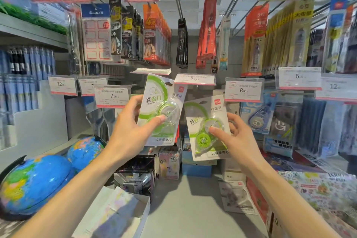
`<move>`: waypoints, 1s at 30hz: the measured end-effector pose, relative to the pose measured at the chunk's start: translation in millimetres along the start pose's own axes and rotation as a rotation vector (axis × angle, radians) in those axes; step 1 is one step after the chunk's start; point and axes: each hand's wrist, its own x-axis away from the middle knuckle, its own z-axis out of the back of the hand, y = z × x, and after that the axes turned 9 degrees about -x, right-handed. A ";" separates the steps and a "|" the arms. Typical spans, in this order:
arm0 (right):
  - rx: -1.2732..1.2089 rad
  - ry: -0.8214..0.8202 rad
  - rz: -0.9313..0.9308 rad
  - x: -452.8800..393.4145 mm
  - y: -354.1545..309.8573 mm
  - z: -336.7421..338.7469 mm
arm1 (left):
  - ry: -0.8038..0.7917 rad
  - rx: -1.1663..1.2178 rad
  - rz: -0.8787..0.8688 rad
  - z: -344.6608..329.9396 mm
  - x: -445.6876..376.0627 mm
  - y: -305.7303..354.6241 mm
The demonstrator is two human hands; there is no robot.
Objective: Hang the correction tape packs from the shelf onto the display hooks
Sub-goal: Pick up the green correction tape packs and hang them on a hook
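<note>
Holding one correction tape pack in each hand, the person faces the display hooks. In the head view, the left hand (133,121) pinches the raised pack (161,109), thumb on its clear blister, its hang hole just below the white price tag (195,79). The right hand (231,137) grips the lower pack (208,129) the same way. Judging from this, the raised pack should be kept upright, its hole lined up with the hook end behind the tag, then slid straight back.

The left hand (128,127) holds one green correction tape pack (161,110) upright. The right hand (234,135) holds another pack (207,127), tilted, just beside it.
</note>
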 end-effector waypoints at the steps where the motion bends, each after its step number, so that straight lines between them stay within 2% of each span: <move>1: -0.001 0.002 0.001 -2.6 0.3 -3.1 | -0.006 -0.001 -0.002 -0.9 -0.7 1.1; 10: 0.001 0.013 0.045 -25.3 -6.1 -20.0 | 0.012 0.012 -0.016 -1.1 -5.3 8.6; 22: -0.058 0.077 0.017 -43.7 7.0 -30.8 | 0.001 0.028 0.009 -2.8 -8.1 2.5; 30: 0.150 0.123 0.029 -54.0 22.6 -38.5 | -0.006 0.050 0.035 -6.0 -9.7 -6.4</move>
